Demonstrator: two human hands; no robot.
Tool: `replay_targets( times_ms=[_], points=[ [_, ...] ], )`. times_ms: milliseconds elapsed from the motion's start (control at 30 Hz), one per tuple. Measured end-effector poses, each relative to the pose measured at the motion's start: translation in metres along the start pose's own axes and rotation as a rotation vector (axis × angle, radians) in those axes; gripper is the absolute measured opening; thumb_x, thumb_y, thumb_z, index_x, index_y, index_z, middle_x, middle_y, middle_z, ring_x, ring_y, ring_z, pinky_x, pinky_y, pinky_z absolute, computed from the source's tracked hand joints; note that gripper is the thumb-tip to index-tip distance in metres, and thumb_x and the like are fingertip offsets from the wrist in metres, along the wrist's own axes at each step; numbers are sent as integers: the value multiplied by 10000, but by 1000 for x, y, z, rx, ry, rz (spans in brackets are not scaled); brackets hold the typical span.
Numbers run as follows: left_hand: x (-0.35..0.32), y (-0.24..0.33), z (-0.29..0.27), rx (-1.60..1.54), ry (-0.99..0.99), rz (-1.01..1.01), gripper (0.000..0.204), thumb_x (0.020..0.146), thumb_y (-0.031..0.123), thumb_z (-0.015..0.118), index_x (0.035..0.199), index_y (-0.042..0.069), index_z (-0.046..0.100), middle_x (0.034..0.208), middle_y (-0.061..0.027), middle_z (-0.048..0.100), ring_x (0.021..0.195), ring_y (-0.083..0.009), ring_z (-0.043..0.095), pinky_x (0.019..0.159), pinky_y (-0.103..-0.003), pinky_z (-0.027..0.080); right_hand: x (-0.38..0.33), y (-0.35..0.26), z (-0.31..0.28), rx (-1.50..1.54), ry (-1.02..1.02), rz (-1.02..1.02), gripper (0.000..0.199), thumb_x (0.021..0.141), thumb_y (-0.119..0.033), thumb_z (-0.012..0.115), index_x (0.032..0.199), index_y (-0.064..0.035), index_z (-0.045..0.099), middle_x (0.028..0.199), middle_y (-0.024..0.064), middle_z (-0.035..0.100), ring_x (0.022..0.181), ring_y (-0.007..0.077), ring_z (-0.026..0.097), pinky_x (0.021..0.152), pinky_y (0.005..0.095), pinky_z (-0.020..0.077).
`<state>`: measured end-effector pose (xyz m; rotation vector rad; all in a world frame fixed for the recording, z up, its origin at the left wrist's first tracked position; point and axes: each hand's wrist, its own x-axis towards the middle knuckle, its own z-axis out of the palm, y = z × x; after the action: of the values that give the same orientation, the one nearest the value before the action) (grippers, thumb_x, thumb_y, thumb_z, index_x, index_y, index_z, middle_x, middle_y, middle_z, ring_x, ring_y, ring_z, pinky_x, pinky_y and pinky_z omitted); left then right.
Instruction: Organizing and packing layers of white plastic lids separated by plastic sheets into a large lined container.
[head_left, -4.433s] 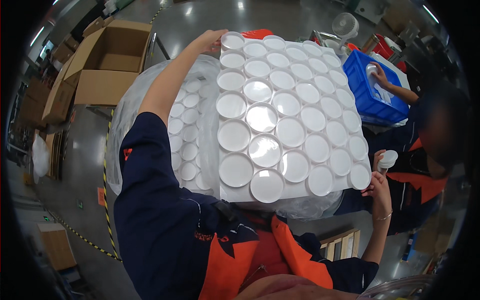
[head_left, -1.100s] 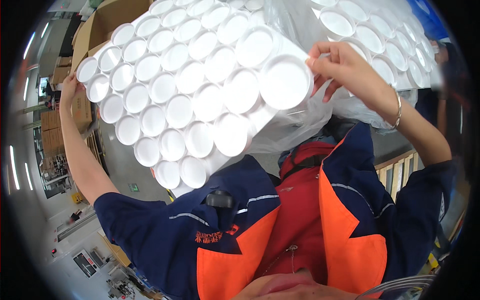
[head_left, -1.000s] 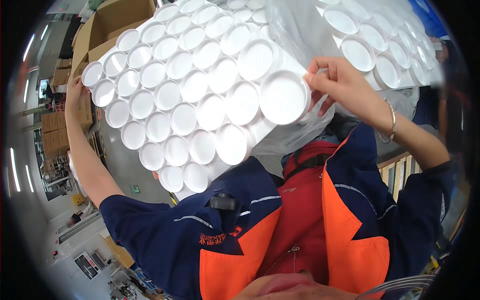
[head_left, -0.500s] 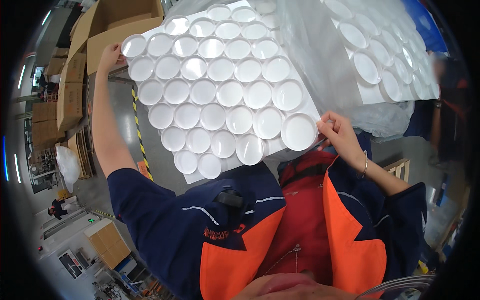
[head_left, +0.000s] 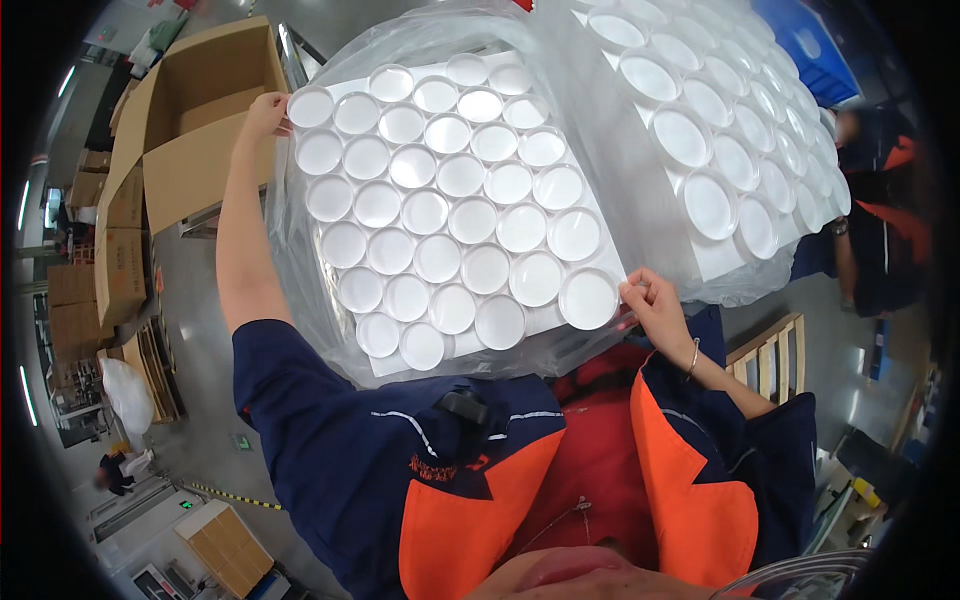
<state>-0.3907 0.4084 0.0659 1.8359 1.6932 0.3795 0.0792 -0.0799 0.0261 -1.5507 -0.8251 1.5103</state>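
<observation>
A white sheet lies before me, covered in rows of shallow round white dishes. At its far left corner my left hand is closed on the edge beside the corner dish, fingers partly hidden. My right hand pinches the near right corner, next to another dish. Clear plastic film spreads around and beneath the sheet, bunched along its left and near sides. The dishes sit close together, some touching.
To the right stands another dish-covered stack wrapped in plastic. An open cardboard box is at the far left. A blue bin is at the far right, near another person. A wooden pallet lies at right.
The dish-covered sheet has come over the plastic film, which now shows around its edges. Both hands keep their corners. The view has shifted, with more of the right-hand stack showing.
</observation>
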Motion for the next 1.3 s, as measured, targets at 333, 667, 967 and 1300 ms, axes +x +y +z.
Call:
replay_targets(
  times_ms=[333,667,967,1300],
  points=[
    [35,-28,10,-26,-85,-42,278,953,191,470,987,-32,632,879,-125,679,711,-232,698,580,-369,602,-1,8,12,-7,77,28,148,957,-135,519,920,8,515,745,64,612,692,120,624,543,262,553],
    [56,-60,21,-54,-104,-108,250,952,174,450,1087,41,613,945,-74,671,815,-224,694,661,-382,597,5,16,10,21,118,31,140,961,-132,522,940,6,514,751,55,604,698,115,617,572,260,560],
    [66,-98,36,159,6,-55,298,895,232,511,1027,22,676,920,-124,693,834,-235,690,675,-359,558,21,52,3,-85,183,-1,152,964,-138,531,940,12,537,763,22,589,709,66,566,678,221,487],
    [64,-101,63,449,360,215,268,858,274,561,1007,107,709,1037,-175,663,981,-353,624,836,-428,494,34,62,5,-247,242,-27,183,938,-168,572,889,9,570,771,14,575,716,82,529,676,232,436]
  ],
)
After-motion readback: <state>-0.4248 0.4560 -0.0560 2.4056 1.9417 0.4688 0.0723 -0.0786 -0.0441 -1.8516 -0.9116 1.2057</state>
